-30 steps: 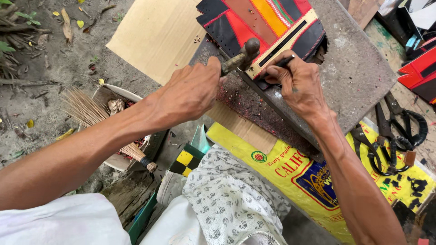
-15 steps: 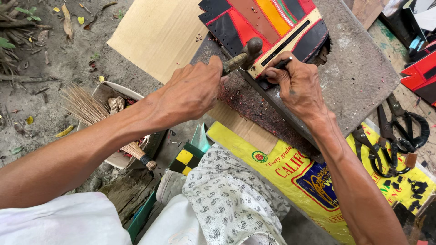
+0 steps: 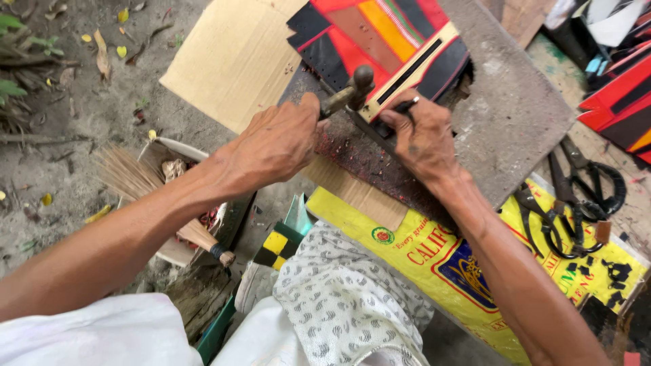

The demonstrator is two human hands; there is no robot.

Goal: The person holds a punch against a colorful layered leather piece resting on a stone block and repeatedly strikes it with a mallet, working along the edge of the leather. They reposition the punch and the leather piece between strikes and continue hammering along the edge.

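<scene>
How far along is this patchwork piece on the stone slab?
Already done, it seems: many coloured strips joined into one patchwork panel. In hand: the left hand grips a hammer over the panel's cream strip, while the right hand holds something small and dark against it. Left: unclear; more red and black pieces and scissors lie nearby.

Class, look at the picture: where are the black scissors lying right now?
In the head view, the scissors lie at the right, beside the grey slab, partly on the yellow sack, just right of the right hand.
</scene>
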